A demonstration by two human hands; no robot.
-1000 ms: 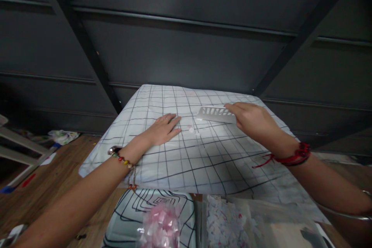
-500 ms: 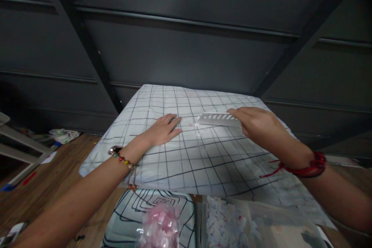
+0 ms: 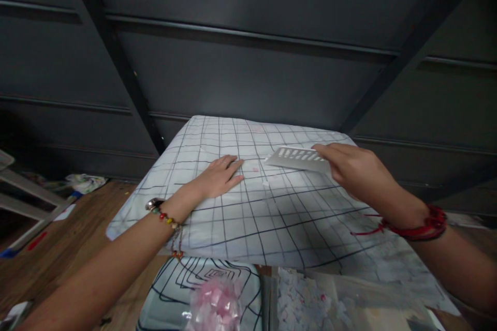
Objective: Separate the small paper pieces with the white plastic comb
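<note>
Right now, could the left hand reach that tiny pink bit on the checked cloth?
Probably yes. The left hand lies flat on the checked cloth, and the pink bit sits just past its fingertips with nothing between.

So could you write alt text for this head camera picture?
A person's right hand holds a white slotted plastic scraper over a grid-patterned cloth, while the left hand lies flat on it. Bags of pink and white scraps sit below.

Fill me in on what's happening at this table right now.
A person leans over a grid-patterned cloth spread on a raised surface. The left hand lies flat on the cloth, palm down. The right hand holds a white slotted plastic scraper by one end, low over the cloth near a few small scraps. Bags of pink and white bits sit nearer the camera.
</note>
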